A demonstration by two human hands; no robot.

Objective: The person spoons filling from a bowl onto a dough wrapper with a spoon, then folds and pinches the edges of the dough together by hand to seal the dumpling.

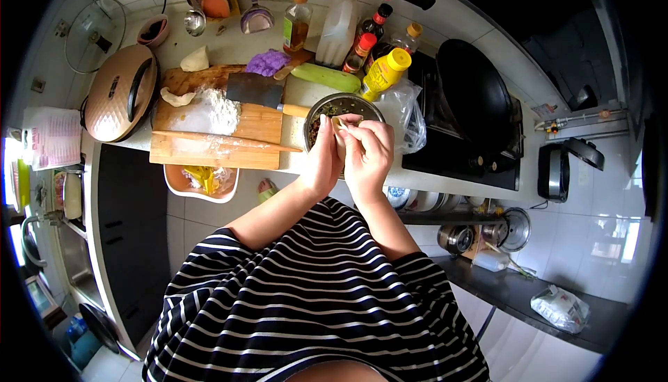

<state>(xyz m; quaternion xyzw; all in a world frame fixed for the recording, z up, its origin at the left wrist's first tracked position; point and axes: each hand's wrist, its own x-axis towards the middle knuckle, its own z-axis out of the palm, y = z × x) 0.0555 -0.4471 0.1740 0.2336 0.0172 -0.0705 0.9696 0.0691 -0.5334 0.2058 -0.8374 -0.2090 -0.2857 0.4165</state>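
Observation:
Over the metal bowl [311,113] of dark chopped filling, both my hands meet around a small dough wrapper [339,124], mostly hidden by the fingers. My left hand [322,163] cups it from the left with fingers pressed together. From the other side my right hand [369,151] pinches its edge. Left of the bowl, a wooden board [216,157] carries white flour [221,114], a thin rolling pin [223,140] and a strip of dough [177,97]. A cleaver [254,90] lies across the board's right end, its handle pointing towards the bowl.
A larger dough lump [195,60] sits behind the board, near a purple cloth [267,62]. Bottles, including a yellow one [386,74], and a green gourd [325,76] stand or lie behind the bowl. A wok [473,97] rests on the stove at right; an electric pan [120,93] is at left.

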